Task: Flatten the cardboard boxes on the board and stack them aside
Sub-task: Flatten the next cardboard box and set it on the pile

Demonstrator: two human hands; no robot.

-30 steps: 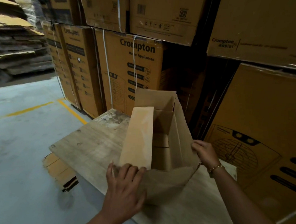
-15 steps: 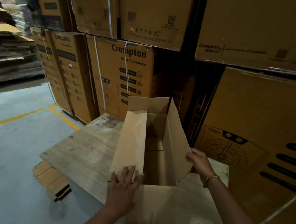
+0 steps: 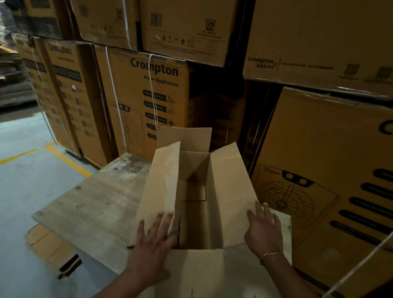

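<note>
**A:** How best to collapse the box (image 3: 231, 187)?

**B:** Spread both long flaps outward, then skew opposite corners so the walls fold flat (along the creases, not across them).

**A:** Is either grip closed?

**B:** No, both are released. The left hand (image 3: 152, 245) lies flat on the left flap (image 3: 161, 188), and the right hand (image 3: 264, 231) is spread by the right flap. The plain brown box stands open on the worktop's (image 3: 90, 211) near right.

An open cardboard box (image 3: 192, 217) stands on the wooden worktop (image 3: 90, 211). The left hand (image 3: 155, 243) lies flat on its left flap (image 3: 161, 181). The right hand (image 3: 265, 231), fingers spread, is at the right flap (image 3: 229, 197). Printed cartons (image 3: 143, 95) are stacked behind.
</note>
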